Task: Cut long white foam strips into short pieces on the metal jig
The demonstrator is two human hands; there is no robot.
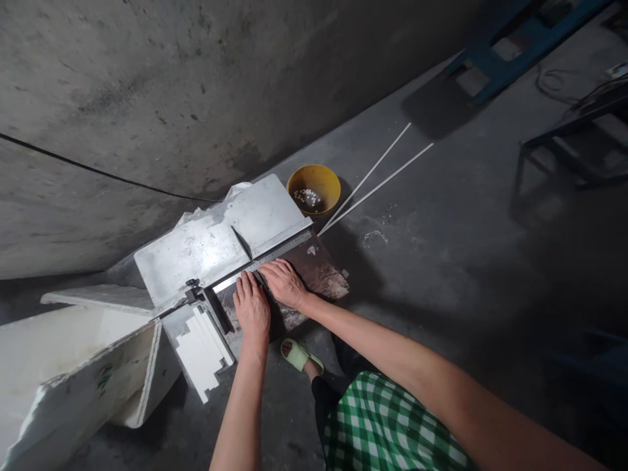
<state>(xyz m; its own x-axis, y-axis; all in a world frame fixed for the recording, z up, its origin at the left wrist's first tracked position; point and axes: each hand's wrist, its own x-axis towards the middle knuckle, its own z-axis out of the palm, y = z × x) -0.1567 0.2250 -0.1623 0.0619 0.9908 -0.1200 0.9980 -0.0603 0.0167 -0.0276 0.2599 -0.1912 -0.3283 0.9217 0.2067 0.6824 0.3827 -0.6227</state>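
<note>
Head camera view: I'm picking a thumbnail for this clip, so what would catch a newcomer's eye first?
Most striking are the two bare hands at centre, the left hand and right hand pressed flat, side by side, on a dark board against a metal ruler at the edge of a white slab. Just behind, a yellow bowl of small white pieces sits on the concrete floor, and green checked clothing fills the bottom.

Yellow bowl (pixel 314 188); green-white checked garment (pixel 387 425) (sandal (pixel 297 355) pale green).
</note>
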